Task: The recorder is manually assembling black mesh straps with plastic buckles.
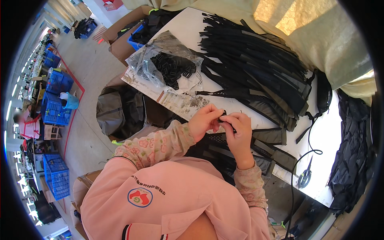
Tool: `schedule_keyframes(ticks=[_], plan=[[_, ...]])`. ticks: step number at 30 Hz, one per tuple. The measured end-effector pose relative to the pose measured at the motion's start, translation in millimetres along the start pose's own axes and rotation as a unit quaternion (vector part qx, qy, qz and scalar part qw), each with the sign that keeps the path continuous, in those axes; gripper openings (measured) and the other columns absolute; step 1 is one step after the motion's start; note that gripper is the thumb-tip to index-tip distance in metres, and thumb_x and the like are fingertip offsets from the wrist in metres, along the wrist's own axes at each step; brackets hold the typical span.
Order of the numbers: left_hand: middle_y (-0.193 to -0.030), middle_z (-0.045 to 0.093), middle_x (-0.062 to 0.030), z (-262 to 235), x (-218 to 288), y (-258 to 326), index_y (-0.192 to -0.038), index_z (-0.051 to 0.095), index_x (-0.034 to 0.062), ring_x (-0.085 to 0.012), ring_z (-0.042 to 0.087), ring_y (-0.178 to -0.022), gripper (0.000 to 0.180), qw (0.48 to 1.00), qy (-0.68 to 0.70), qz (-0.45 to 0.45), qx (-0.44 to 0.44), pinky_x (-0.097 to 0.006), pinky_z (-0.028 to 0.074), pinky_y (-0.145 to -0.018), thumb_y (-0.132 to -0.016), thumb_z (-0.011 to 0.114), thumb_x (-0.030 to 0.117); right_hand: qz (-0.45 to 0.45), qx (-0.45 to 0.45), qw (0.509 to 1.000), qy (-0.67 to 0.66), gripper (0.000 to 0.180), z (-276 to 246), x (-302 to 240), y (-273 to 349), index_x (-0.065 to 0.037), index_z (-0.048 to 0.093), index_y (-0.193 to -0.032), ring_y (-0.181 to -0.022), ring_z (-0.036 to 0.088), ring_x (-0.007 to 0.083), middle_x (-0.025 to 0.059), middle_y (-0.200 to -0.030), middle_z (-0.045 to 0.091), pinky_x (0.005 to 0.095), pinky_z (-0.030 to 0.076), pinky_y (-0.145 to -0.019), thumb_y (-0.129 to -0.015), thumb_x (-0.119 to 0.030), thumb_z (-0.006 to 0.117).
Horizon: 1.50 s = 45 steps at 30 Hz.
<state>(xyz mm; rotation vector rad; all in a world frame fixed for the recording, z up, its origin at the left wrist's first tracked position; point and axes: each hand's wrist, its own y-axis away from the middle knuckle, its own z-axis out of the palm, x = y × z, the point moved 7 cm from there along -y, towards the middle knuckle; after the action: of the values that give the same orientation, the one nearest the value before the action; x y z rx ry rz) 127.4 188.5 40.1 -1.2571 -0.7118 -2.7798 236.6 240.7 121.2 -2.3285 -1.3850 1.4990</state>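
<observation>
Both my hands meet above the near edge of the white table [324, 160]. Between them is a small black buckle [223, 116], mostly covered by my fingers. My left hand [203, 121] pinches it from the left, thumb against fingertips. From the right, my right hand [240, 130] closes on it with bent fingers; any strap end in this grip is hidden. Just below, dark strap panels with mesh parts [214, 146] lie across the table edge and my lap. Beyond my hands, a clear plastic bag [138, 62] lies open with many black buckles [174, 68] in it.
A thick bundle of black straps [256, 60] covers the far table. Snips [305, 177] lie at the right by a black cord [310, 140]. Dark fabric [350, 156] hangs beyond the right edge. A carton [120, 30] stands far left, a dark bag [112, 108] nearer.
</observation>
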Motion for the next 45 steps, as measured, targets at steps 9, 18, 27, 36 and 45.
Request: schedule_keyframes(ticks=[9,18,27,36,45], plan=[[-0.079,0.057,-0.0013,9.5,19.9,-0.3,-0.088,0.050,0.0044,-0.0077,0.055,-0.064,0.013,0.985,-0.117,0.129,-0.017,-0.021,0.046,-0.059,-0.090,0.061,0.012,0.289,-0.031,0.853,-0.433,0.018,14.8,29.9,16.4,-0.003,0.057,-0.093,-0.071,0.054,0.0069,-0.0013,-0.077,0.057,0.0189,0.042,-0.066,-0.079,0.004,0.066],[-0.092,0.056,-0.0029,15.6,18.1,11.2,-0.098,0.053,0.0029,-0.0083,0.054,-0.082,0.015,0.955,-0.194,0.198,-0.102,-0.023,0.046,-0.075,-0.087,0.063,0.006,0.362,0.031,0.813,-0.455,0.023,22.2,52.3,35.9,-0.008,0.049,-0.084,-0.066,0.051,0.0052,-0.0017,-0.074,0.056,0.0183,0.041,-0.059,-0.078,0.003,0.068],[-0.104,0.049,-0.0022,24.1,12.1,19.9,-0.107,0.049,0.0051,-0.0120,0.050,-0.097,0.034,0.893,-0.293,0.266,-0.214,-0.026,0.042,-0.084,-0.080,0.065,-0.007,0.399,0.036,0.784,-0.475,0.010,16.3,47.1,33.0,-0.003,0.057,-0.093,-0.056,0.048,0.0047,-0.0018,-0.070,0.055,0.0184,0.036,-0.048,-0.088,-0.010,0.063],[-0.087,0.051,-0.0012,-14.6,-13.3,56.9,-0.100,0.051,0.0078,-0.0094,0.054,-0.072,0.026,0.982,-0.084,0.016,-0.170,-0.022,0.045,-0.062,-0.081,0.068,0.003,0.217,0.003,0.972,-0.095,0.007,-25.1,89.0,-3.5,-0.005,0.062,-0.087,-0.067,0.053,0.0133,0.0019,-0.075,0.057,0.0258,0.042,-0.060,-0.083,-0.009,0.065],[-0.098,0.054,-0.0041,-80.8,46.6,79.2,-0.112,0.054,0.0064,-0.0084,0.053,-0.066,0.033,0.793,-0.550,0.236,0.117,-0.021,0.043,-0.057,-0.084,0.068,0.015,0.056,0.073,0.928,0.360,0.019,-80.4,152.5,-25.4,-0.011,0.068,-0.093,-0.092,0.054,0.0271,0.0054,-0.096,0.057,0.0393,0.043,-0.080,-0.073,-0.010,0.069]])
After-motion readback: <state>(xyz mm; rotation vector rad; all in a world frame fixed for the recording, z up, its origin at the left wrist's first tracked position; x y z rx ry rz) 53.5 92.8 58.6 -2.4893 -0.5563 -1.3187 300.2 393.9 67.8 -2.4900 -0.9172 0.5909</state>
